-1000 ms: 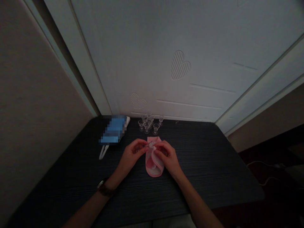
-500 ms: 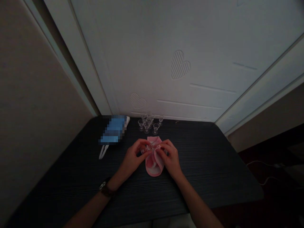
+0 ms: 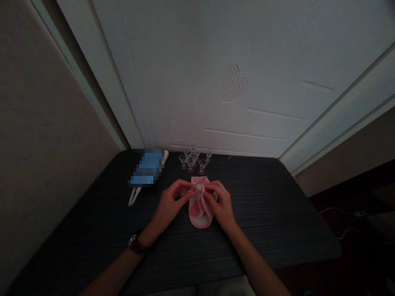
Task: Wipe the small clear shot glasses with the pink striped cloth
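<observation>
Between its thumb and fingers my left hand (image 3: 173,198) holds a small clear stemmed glass (image 3: 186,192), tipped on its side over the cloth. My right hand (image 3: 220,200) is closed in a pinch on a pink and white cloth (image 3: 200,221), which is bunched up into folds beside the glass. The lower part of the cloth lies on the dark table. Fingers of both hands hide part of the glass and of the cloth's upper folds.
Several small stemmed glasses (image 3: 190,163) stand beyond the cloth, near the white panel (image 3: 197,82) with carved hearts. To their left lies a pixelated blue-screened device (image 3: 147,167) with a white strap (image 3: 134,196). All rest on a dark wood-grain table (image 3: 262,205).
My left hand has drawn slightly left with the glass, leaving a small gap from my right fingers. The right hand stays on the cloth, almost in place.
</observation>
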{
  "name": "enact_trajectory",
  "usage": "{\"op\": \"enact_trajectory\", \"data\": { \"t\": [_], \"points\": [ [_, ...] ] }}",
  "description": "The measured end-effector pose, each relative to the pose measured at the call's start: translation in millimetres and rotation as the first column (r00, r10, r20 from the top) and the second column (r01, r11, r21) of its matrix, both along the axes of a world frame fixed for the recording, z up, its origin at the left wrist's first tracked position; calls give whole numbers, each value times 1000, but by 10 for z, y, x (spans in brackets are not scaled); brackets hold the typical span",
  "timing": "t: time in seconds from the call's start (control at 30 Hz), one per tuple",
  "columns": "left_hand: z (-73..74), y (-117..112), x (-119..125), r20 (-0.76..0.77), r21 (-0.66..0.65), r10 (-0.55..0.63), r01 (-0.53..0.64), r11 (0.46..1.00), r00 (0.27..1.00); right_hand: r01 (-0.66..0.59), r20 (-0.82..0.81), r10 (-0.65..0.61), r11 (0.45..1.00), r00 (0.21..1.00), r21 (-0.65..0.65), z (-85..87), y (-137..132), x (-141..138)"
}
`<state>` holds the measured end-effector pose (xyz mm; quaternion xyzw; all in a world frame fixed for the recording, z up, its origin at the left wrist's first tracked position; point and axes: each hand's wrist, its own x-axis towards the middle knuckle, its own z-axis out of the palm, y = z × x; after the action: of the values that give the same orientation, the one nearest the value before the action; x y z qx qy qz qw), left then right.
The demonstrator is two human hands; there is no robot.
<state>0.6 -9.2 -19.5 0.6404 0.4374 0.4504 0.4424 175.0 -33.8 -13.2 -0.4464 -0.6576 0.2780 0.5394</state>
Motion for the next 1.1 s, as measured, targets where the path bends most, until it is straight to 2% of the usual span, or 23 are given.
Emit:
{"op": "enact_trajectory", "data": {
  "t": [0.2,0.53,0.67,0.77,0.87,1.1],
  "points": [
    [-16,-13,6,77,-79,-36,43,996,996,28,59,-31,998,998,57,1,-25,1],
    [54,-44,22,118,-216,-91,115,970,989,13,91,-18,998,996,57,2,-30,-6],
    [19,-57,34,93,-138,-74,86,987,993,39,75,-43,998,996,51,14,-26,-12],
    [26,-75,60,98,-63,-74,80,995,993,120,4,-120,993,993,24,26,-11,4],
    [66,-88,70,20,-11,-89,89,996,996,190,-60,-191,981,980,-23,29,15,30],
    [97,-90,11,-194,79,18,-3,997,981,143,-97,-149,988,984,-62,24,20,33]
  ]
}}
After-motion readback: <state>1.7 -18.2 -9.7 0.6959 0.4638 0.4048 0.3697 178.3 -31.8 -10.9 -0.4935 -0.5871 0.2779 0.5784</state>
